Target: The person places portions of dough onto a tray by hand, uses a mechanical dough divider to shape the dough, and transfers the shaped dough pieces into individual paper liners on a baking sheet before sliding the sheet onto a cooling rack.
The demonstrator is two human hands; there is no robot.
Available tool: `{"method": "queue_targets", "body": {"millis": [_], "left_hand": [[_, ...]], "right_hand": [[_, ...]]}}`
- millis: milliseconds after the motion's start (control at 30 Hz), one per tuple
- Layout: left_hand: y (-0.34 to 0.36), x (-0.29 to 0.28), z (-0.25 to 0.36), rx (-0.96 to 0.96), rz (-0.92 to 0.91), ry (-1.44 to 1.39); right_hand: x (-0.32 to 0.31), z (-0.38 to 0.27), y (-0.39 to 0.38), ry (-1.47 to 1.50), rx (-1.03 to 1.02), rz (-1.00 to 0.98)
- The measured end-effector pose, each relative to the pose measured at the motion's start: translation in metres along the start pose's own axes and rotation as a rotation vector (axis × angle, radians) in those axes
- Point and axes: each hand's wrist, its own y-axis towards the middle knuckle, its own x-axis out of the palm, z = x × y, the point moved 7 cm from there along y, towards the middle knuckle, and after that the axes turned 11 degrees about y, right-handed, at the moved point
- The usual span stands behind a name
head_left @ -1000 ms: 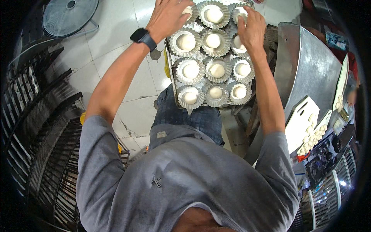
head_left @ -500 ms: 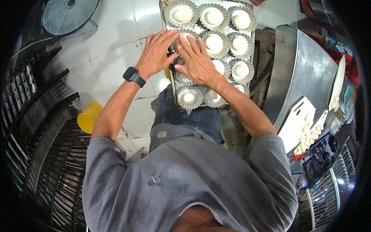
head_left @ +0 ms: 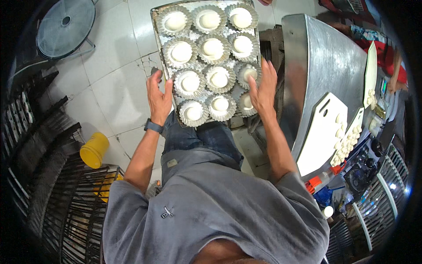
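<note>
A rectangular metal baking tray (head_left: 160, 44) lies in front of me, holding rows of fluted metal moulds (head_left: 256, 45). A round, pale piece of dough (head_left: 180, 52) sits in each mould. Beside the tray's near left edge, my left hand (head_left: 159, 97) is open, its fingers apart and its thumb close to the rim; whether it touches is unclear. At the right edge my right hand (head_left: 264, 92) is open too, fingers stretched outside the rim. Its thumb reaches over a mould near that edge. A dark watch (head_left: 154, 126) is on my left wrist.
On my right stands a metal-topped table (head_left: 307, 57) bearing a white cutting board (head_left: 324, 127) and several dough pieces (head_left: 347, 145). A fan (head_left: 66, 33) is at far left, a yellow bucket (head_left: 94, 150) nearer. Another person's arm (head_left: 398, 66) shows at far right.
My hands have parted from over a mould on the tray's left side and moved to its two side edges. In the view, the tray sits further left, and its left-side moulds are uncovered.
</note>
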Motion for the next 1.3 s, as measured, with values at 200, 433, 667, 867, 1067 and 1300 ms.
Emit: {"method": "queue_targets", "body": {"millis": [200, 433, 667, 867, 1067, 1300], "left_hand": [[-0.047, 0.014, -0.014, -0.104, -0.045, 0.011], [-0.083, 0.008, -0.042, -0.257, -0.003, -0.043], [-0.111, 0.009, -0.062, -0.318, -0.016, -0.038], [-0.123, 0.024, -0.067, -0.355, -0.051, -0.162], [-0.124, 0.036, -0.045, -0.407, -0.165, -0.24], [-0.104, 0.044, -0.047, -0.47, -0.147, -0.187]], "right_hand": [[0.069, 0.0, 0.111, -0.207, -0.314, 0.003], [0.078, 0.014, 0.135, -0.229, -0.236, -0.138], [0.068, 0.02, 0.138, -0.336, -0.319, -0.014], [0.004, 0.009, 0.12, 0.035, -0.208, 0.105], [-0.002, 0.088, -0.073, 0.236, 0.453, 0.005], [0.002, 0.091, -0.081, 0.401, 0.746, -0.049]]}}
